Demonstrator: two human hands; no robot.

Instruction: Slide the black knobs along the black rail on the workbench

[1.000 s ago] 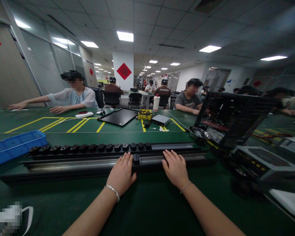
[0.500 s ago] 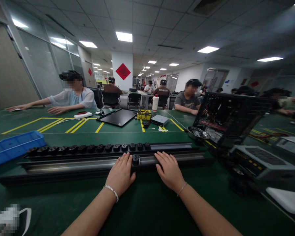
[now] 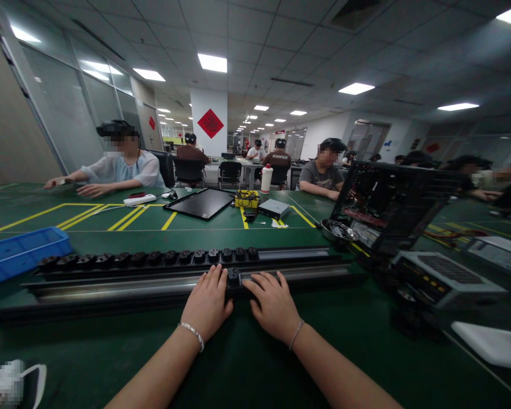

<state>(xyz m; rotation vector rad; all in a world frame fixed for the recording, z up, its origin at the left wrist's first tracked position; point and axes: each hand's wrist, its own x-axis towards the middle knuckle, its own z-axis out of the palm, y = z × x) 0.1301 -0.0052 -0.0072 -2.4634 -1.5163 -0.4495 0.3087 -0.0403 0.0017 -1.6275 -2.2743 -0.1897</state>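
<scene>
A long black rail (image 3: 111, 287) lies across the green table in front of me, with a row of several small black sockets (image 3: 153, 257) along its far track. One lone black socket piece (image 3: 234, 276) sits on the near track. My left hand (image 3: 208, 303) lies flat with its fingers stretched onto the rail, just left of that piece. My right hand (image 3: 273, 304) rests with its fingers spread on the rail just right of the piece, fingertips almost touching it. Neither hand holds anything.
A blue plastic bin (image 3: 21, 253) stands at the left. An open computer case (image 3: 392, 204), a metal bowl (image 3: 339, 230) and a power supply unit (image 3: 443, 278) crowd the right. A black panel (image 3: 200, 203) and yellow box (image 3: 247, 199) lie farther back. Other people sit around the table.
My right hand has slid left along the rail, closing in on the lone socket piece. My left hand has stayed in place.
</scene>
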